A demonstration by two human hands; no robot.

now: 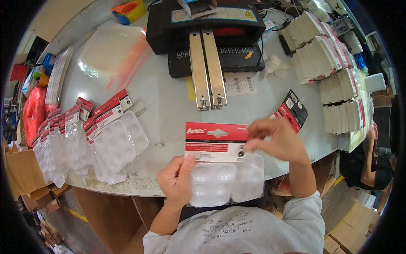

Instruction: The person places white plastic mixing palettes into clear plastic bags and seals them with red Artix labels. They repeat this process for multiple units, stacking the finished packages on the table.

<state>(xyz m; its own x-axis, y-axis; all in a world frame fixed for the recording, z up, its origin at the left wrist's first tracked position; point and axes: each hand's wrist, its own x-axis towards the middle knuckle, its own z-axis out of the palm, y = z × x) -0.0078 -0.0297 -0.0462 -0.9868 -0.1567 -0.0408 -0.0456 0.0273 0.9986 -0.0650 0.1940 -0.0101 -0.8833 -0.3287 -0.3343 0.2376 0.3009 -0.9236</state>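
Note:
Close in front of me, at the table's near edge, is a pack of white plastic palettes (212, 181) with round wells, in a clear bag. A red, white and black header card (218, 147) with a hang hole covers the top of the bag. My left hand (176, 181) grips the pack's left side, thumb in front at the card's lower corner. At the card's right end, the fingers and thumb of my right hand (275, 137) are pinched together. Just behind my right hand lies a loose red and black card (292, 111).
A black machine (207, 25) with two metal rails (206, 70) stands at the table's (163, 99) back. Finished-looking palette packs (120, 142) pile up at left, near clear bags (112, 53). Stacked cards (340, 86) line the right side. Another person's hand (372, 134) is beyond them.

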